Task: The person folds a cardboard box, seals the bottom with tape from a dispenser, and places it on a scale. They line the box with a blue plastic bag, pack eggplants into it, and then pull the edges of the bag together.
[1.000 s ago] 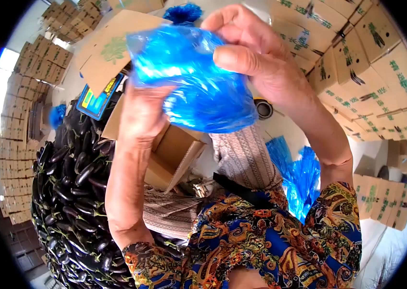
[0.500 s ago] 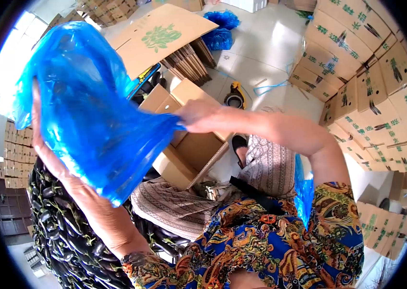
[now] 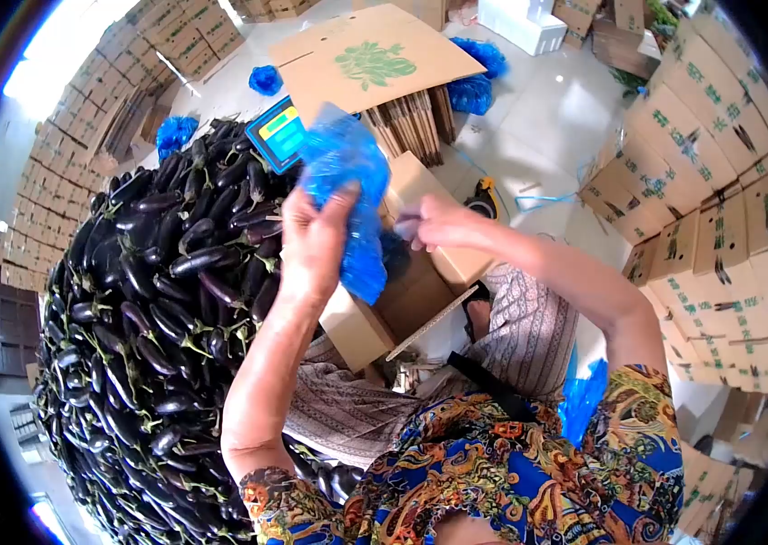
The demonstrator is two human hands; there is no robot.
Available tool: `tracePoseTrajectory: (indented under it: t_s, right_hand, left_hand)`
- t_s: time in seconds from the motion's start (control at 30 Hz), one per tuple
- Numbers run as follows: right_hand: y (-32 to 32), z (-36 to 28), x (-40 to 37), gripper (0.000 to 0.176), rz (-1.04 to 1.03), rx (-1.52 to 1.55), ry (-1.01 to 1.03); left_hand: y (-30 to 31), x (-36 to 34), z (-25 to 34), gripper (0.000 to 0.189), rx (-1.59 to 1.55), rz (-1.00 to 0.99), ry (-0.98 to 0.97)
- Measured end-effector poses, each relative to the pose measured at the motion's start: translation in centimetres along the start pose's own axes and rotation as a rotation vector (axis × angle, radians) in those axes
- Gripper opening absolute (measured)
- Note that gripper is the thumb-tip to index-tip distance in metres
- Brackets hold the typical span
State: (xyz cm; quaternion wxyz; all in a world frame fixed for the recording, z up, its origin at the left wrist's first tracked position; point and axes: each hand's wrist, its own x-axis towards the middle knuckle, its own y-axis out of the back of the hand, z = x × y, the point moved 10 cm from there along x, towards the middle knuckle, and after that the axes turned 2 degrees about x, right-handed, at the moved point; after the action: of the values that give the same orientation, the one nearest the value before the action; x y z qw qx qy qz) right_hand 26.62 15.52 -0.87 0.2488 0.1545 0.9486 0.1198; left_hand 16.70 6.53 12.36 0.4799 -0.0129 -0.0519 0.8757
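A blue plastic bag [image 3: 345, 163], bunched and narrow, hangs in front of me above an open cardboard box [image 3: 416, 295]. My left hand [image 3: 316, 238] is closed around the bag's near side, thumb on top. To its right, my right hand [image 3: 438, 223] has its fingers curled together over the box's flap. Bluish film shows at its blurred fingertips, seemingly the bag's edge. The box stands between my legs with its flaps up. A large heap of dark eggplants [image 3: 166, 318] lies to my left, close to my left forearm.
A flat cardboard sheet [image 3: 375, 59] rests on folded cartons beyond the box. A blue-framed display [image 3: 277, 134] stands beside the heap. A tape dispenser [image 3: 485, 196] lies on the floor. Printed cartons [image 3: 702, 245] are stacked at right. Blue bundles [image 3: 473, 91] lie at the back.
The bag was puffed out wide at the left and is now gathered narrow over the box. My left hand has come in toward the middle; my right hand moved slightly right.
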Motion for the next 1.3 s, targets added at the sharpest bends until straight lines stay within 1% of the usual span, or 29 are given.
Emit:
tracePoseTrajectory:
  t_s: [0.07,0.1,0.13,0.2,0.23,0.3,0.33,0.43,0.47,0.5,0.57,0.6,0.63,0.7,0.73,0.77,0.8,0.83,0.9,0.93,0.97,1.0,1.03,1.07,1.1,1.17,1.23,1.27,1.3]
  right_hand:
    - [1.4,-3.7,-3.7,0.052,-0.038,0.342,0.189]
    - [1.6,-4.7,-4.8,0.054,-0.041,0.464,0.226]
    - [1.7,-5.5,-5.6,0.056,-0.043,0.590,0.261]
    - [1.8,-5.1,-5.1,0.058,-0.045,0.824,0.297]
    - [1.9,-4.9,-5.1,0.055,0.007,0.840,0.265]
    - [1.9,-4.5,-5.4,0.049,0.113,0.877,0.201]
    - [2.1,-4.3,-5.1,0.041,0.102,0.862,0.208]
    - [3.9,-0.6,-3.5,0.036,0.235,0.998,0.164]
    - [5.0,0.9,-3.9,0.025,0.338,1.037,0.138]
    - [5.9,1.5,-3.5,0.020,0.307,1.075,0.254]
    - [7.3,2.4,-2.4,0.018,0.257,1.053,0.374]
    - [7.4,2.5,-2.8,0.017,0.299,1.052,0.248]
    - [8.0,1.6,-3.3,0.017,0.292,0.937,0.289]
    - [9.0,0.2,-4.4,0.018,0.284,0.712,0.363]
    - [8.9,-0.5,-4.7,0.016,0.211,0.839,0.418]
    - [8.8,-0.3,-4.8,0.017,0.225,0.883,0.348]
    - [8.6,-0.4,-4.8,0.018,0.237,0.925,0.278]
    - [8.3,-0.1,-4.8,0.019,0.248,0.964,0.207]
    - [7.7,0.0,-4.3,0.021,0.203,0.957,0.316]
    - [7.3,-0.3,-4.3,0.023,0.181,0.952,0.371]
    - [6.6,0.3,-4.0,0.025,0.179,0.985,0.308]
    - [6.1,0.0,-4.3,0.024,0.200,0.984,0.322]
    - [5.6,-0.4,-4.7,0.023,0.221,0.983,0.335]
    - [5.2,-1.0,-5.5,0.024,0.249,0.899,0.335]
    - [4.6,-2.3,-6.7,0.022,0.284,0.801,0.300]
    - [3.1,-2.7,-6.5,0.023,0.227,0.760,0.340]
    - [2.3,-2.6,-6.3,0.028,0.224,0.631,0.381]
    - [2.4,-2.8,-6.2,0.030,0.254,0.554,0.394]
    - [2.5,-3.1,-6.3,0.032,0.284,0.478,0.408]
  left_hand:
    - [-1.0,0.3,-1.3,0.018,0.136,-0.066,-0.076]
    - [-1.7,0.4,-2.0,0.022,0.187,-0.101,-0.135]
    - [-2.4,0.3,-2.1,0.024,0.310,-0.107,-0.230]
    - [-5.1,-1.1,-1.3,0.041,0.670,-0.169,-0.500]
    - [-6.8,-2.1,-1.0,0.048,0.844,-0.199,-0.647]
    - [-8.6,-3.1,-3.2,0.062,0.996,-0.314,-0.436]
    - [-9.2,-3.5,-3.7,0.066,1.066,-0.326,-0.401]
    - [-10.1,-3.9,-3.9,0.057,0.983,-0.387,-0.479]
    - [-10.4,-4.1,-3.9,0.055,0.964,-0.406,-0.467]
    - [-10.6,-4.5,-3.6,0.053,0.944,-0.427,-0.456]
    - [-11.2,-5.8,-4.0,0.049,0.934,-0.482,-0.410]
    - [-12.0,-7.4,-4.3,0.050,0.937,-0.580,-0.426]
    - [-12.8,-9.4,-4.6,0.050,0.939,-0.677,-0.442]
    - [-14.8,-15.2,-4.1,0.049,0.666,-0.932,-0.511]
    - [-15.4,-18.6,-5.9,0.049,0.607,-1.173,-0.380]
    - [-15.7,-21.5,-7.3,0.050,0.540,-1.402,-0.240]
    - [-15.7,-22.8,-7.7,0.045,0.649,-1.555,-0.226]
    - [-15.5,-21.0,-7.0,0.041,0.607,-1.386,-0.216]
    - [-13.7,-17.0,-5.4,0.035,0.516,-1.048,-0.198]
    - [-12.2,-14.3,-2.8,0.029,0.492,-0.806,-0.325]
    - [-10.2,-11.7,-2.9,0.022,0.332,-0.602,-0.095]
    - [-8.1,-9.8,-3.9,0.019,0.201,-0.430,0.059]
    - [-6.7,-8.3,-4.6,0.023,0.003,-0.315,0.169]
    - [-5.2,-6.9,-4.5,0.030,0.090,-0.174,0.172]
    - [-5.1,-6.0,-3.9,0.034,0.115,-0.126,0.083]
    - [-5.7,-4.9,-4.9,0.033,-0.017,-0.112,0.114]
    - [-5.5,-4.0,-5.1,0.027,-0.181,-0.015,0.136]
    - [-4.9,-3.3,-6.5,0.018,-0.247,-0.004,0.151]
    - [-4.8,-2.8,-7.1,0.015,-0.290,-0.022,0.140]
